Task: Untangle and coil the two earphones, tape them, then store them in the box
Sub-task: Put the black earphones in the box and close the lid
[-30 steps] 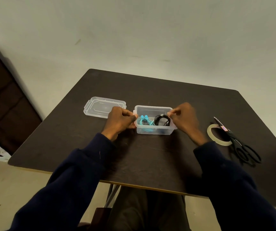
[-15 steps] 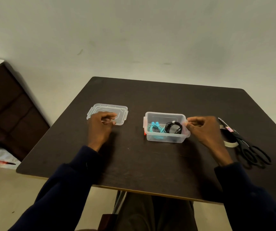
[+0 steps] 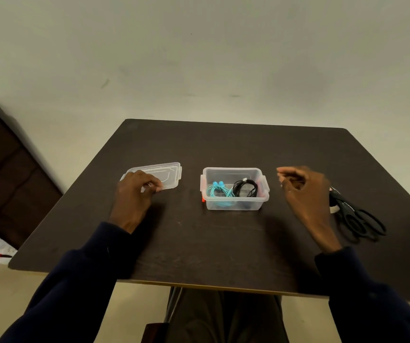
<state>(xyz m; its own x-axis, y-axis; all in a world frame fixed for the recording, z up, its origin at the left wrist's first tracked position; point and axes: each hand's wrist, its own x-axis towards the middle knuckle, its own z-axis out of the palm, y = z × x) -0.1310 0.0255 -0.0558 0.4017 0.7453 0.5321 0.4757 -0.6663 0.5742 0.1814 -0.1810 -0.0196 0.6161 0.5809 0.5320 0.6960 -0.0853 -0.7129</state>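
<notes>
Clear box (image 3: 234,206), two earphones (image 3: 245,189) inside, one lid (image 3: 165,171) in left hand (image 3: 134,195) grip, right hand (image 3: 306,193) slack, empty

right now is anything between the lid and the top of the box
Nothing visible. The left hand grips the lid, left of the box, with bare table between. The box is open, the earphones lie below its rim, and the right hand hovers to its right.
</notes>
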